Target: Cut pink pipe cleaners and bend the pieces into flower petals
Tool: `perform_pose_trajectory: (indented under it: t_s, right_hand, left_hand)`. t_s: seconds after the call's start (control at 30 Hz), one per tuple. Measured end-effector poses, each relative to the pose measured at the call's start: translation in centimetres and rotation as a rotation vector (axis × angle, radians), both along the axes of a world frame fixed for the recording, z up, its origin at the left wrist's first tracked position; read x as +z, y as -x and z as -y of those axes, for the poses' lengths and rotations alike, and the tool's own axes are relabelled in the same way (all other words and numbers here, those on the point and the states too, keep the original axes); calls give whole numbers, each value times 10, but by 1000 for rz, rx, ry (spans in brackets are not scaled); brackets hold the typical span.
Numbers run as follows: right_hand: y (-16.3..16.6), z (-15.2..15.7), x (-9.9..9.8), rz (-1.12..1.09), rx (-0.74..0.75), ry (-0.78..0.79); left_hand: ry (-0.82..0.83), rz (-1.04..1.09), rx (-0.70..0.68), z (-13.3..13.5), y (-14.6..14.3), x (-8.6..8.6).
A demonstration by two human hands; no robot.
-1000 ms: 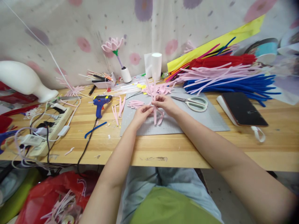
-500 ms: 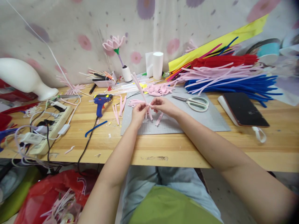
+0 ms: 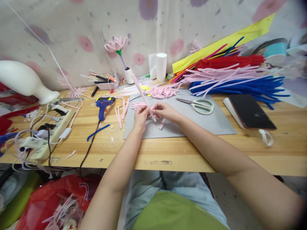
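Observation:
Over the grey cutting mat (image 3: pixel 208 124), my left hand (image 3: pixel 142 117) and my right hand (image 3: pixel 165 111) are closed together on pink pipe cleaners (image 3: pixel 139 87). The long ends rise up and to the left, and short ends stick out below my fingers. My fingertips hide where the stems meet. Behind my left hand lie short pink pieces (image 3: pixel 138 105); another cut piece (image 3: pixel 162 123) rests on the mat below my right hand. A heap of pink shaped petals (image 3: pixel 164 91) sits at the mat's back edge. Scissors (image 3: pixel 202 106) with pale handles lie to the right.
Left of the mat are a blue glue gun (image 3: pixel 102 108) and a power strip (image 3: pixel 54 134) with tangled cords. A finished pink flower (image 3: pixel 116 46) stands in back. Bundles of blue pipe cleaners (image 3: pixel 237 87) and a phone (image 3: pixel 253 111) are at right.
The upright pink pipe cleaners have tilted further left, and the short lower ends have shifted between my fingers. Both hands stay close together over the mat.

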State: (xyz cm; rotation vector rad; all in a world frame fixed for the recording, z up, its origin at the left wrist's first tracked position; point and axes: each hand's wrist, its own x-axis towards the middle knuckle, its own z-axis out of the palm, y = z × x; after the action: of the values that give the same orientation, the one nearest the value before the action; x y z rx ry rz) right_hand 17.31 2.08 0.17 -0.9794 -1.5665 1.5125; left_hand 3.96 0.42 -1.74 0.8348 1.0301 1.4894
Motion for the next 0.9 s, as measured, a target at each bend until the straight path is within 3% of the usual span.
perform_pose_trajectory:
  t_s: [0.3,0.5,0.67,0.8,0.9]
  right_hand:
    - [8,-1,-5,6,25,22]
    - [11,-2,-8,3,-74,14]
    - [15,1,-6,26,-60,53]
    - [15,2,-4,110,-39,-56]
    - [13,2,-4,191,-45,-157]
  left_hand:
    - [36,43,57,-3,4,3]
    - [-67,-83,138,-5,3,0]
    - [-122,-125,179,-7,2,-3]
    - [-96,-82,196,-7,3,-1]
    - [-3,18,75,-6,6,2]
